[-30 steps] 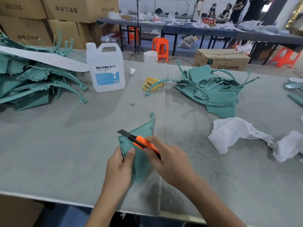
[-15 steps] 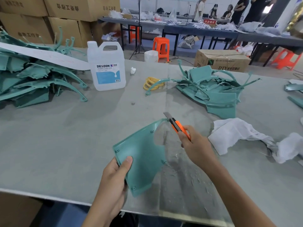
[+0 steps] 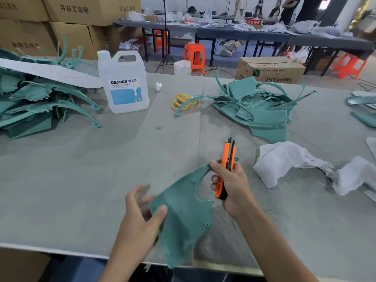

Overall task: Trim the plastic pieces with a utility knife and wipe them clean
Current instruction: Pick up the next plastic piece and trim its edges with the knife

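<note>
Head view: our left hand [image 3: 138, 220] lays its thumb on the left corner of the teal plastic piece [image 3: 183, 220]; its fingers are blurred, so we cannot tell if they grip. Our right hand [image 3: 232, 186] curls round the orange utility knife [image 3: 227, 157], blade end pointing away, a fingertip touching the piece's narrow top. The piece's lower corner passes the near edge of the table [image 3: 81, 180]; bare grey top lies to the left. We count two teal heaps, left heap [image 3: 30, 102] and right heap [image 3: 260, 106], one jug [image 3: 124, 86], one crumpled white cloth [image 3: 284, 159].
</note>
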Tool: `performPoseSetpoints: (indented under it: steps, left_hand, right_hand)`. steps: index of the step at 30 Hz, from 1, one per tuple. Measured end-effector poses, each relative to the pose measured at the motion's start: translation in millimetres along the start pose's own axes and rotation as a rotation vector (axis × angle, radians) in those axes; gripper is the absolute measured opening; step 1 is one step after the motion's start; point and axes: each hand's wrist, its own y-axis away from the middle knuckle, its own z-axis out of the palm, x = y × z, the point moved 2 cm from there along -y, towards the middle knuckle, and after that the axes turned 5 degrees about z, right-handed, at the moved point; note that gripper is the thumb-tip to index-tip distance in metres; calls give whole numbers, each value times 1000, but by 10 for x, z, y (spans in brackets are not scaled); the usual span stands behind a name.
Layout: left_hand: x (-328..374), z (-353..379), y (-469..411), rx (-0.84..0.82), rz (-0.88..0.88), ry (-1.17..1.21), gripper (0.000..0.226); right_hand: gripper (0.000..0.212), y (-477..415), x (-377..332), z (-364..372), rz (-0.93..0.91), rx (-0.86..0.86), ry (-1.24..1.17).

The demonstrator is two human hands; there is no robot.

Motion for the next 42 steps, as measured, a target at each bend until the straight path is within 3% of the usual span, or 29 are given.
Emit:
performPoseSetpoints:
  steps: [2,4,6,10,14,20,26,32,36,38,42]
  left_hand:
    - [126,39,-51,83,250,-498,81]
    - [250,219,-103,25,323,-678,98]
    - [293,415,-164,-54,282,-712,96]
    - [239,585,-243,-84,266,-663,67]
    - [138,624,-258,-99,196,-655,78]
    - [64,637,-275,-78,181,-617,82]
    - [45,666,-256,-41,196,-602,73]
    - [17,638,-239,-49,211,-592,80]
    - [19,642,-228,-53,240,-602,79]
    - [26,645,-229,-44,245,-608,79]
    - [38,651,-225,-30,245,-620,79]
  right_hand:
    - [34,-5,53,-1,-25,-1,40]
    - [37,-4,106,-6,-39,-4,93]
    - [39,-10,148,-23,-44,7,173]
    - [34,0,82,-121,-54,22,423]
    - [17,132,-175,-317,-272,71,986]
    - [27,497,-372,-285,-478,-107,1685]
    - [31,566,-465,-133,-475,-154,1841]
    - [33,119,-808,-367,-331,127,1986]
    - [33,-55,-1036,-488,-337,238,2177]
    - [33,-1,-1047,-412,-365,175,2135]
    - [29,287,-895,-84,-393,-160,2014]
